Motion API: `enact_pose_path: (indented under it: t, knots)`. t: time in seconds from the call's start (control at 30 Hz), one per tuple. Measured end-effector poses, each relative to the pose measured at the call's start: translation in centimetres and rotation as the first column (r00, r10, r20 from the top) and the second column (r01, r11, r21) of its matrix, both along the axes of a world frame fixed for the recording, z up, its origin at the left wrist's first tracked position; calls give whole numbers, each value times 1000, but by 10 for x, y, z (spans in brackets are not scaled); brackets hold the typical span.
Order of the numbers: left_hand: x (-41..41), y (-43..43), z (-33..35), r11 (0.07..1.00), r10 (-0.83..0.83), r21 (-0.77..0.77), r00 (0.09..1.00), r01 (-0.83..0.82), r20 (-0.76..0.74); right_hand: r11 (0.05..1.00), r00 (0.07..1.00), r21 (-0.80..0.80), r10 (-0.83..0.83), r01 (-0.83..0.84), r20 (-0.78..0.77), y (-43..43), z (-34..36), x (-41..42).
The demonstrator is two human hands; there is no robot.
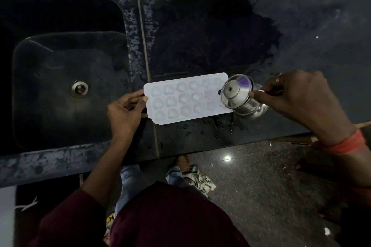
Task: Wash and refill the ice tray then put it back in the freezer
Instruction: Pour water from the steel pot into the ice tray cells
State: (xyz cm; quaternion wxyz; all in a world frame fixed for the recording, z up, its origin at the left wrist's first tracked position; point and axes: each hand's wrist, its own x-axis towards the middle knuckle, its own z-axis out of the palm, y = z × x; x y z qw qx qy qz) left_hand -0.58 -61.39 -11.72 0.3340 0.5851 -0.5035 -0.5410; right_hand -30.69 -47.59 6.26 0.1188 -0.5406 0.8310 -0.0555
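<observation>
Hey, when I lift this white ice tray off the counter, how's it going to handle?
Probably sloshy: many cells of the ice tray look water-filled, so any tilt could spill. Its thin plastic may flex if lifted by one end, where the left hand holds it. The counter is wet, so it may slide.

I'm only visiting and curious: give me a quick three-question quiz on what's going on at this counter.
1. True or false: the tray lies in the sink.
2. The right hand tilts the pot over which end of the tray? A) nearest the sink B) farthest from the sink
3. Fill in: the left hand grips the ____.

Key: 1 false, it lies on the counter; 2 B; 3 tray.
</observation>
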Motion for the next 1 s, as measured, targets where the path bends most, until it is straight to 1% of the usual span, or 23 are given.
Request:
enact_pose_path:
  t: [0.13, 0.43, 0.77, 1.0]
  knots:
    - [0, 1, 1, 1000, -2, -16, 1000, 2, 16, 1000, 1000, -3, -2, 2, 15, 1, 1, 0]
    - [-2, 1, 2, 1000, 0, -5, 1000, 0, 2, 1000, 1000, 0, 9, -9, 29, 0, -2, -4]
    - [-2, 1, 2, 1000, -2, -20, 1000, 2, 4, 996, 997, -84, 6, 0, 71, -8, 4, -5]
    - [0, 0, 0, 1000, -6, -13, 1000, 6, 15, 997, 1000, -79, 22, -22, -4, -19, -3, -3]
